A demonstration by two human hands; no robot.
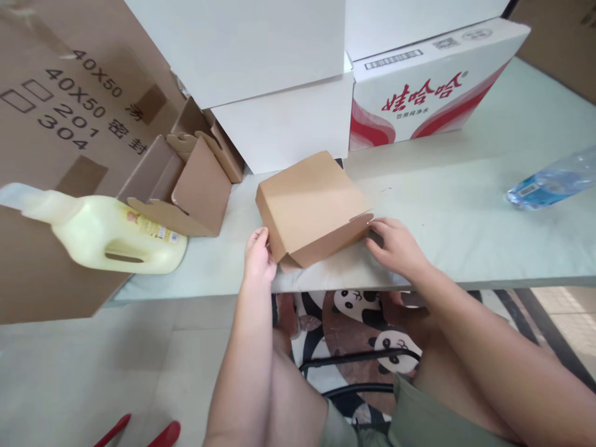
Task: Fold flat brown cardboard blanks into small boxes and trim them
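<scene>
A small brown cardboard box sits tilted near the front edge of the table, its plain top panel facing up. Its front flap stands a little apart at the lower edge. My left hand grips the box's left front corner, thumb up along the side and the other fingers partly hidden. At the right end of the front flap, my right hand is closed with its fingertips on the box's corner. The far side and underside of the box are hidden.
Behind stand white cartons and a red-and-white water carton. Left are open brown boxes, a yellow jug and a large carton. A plastic bottle lies right on the cloth-covered table.
</scene>
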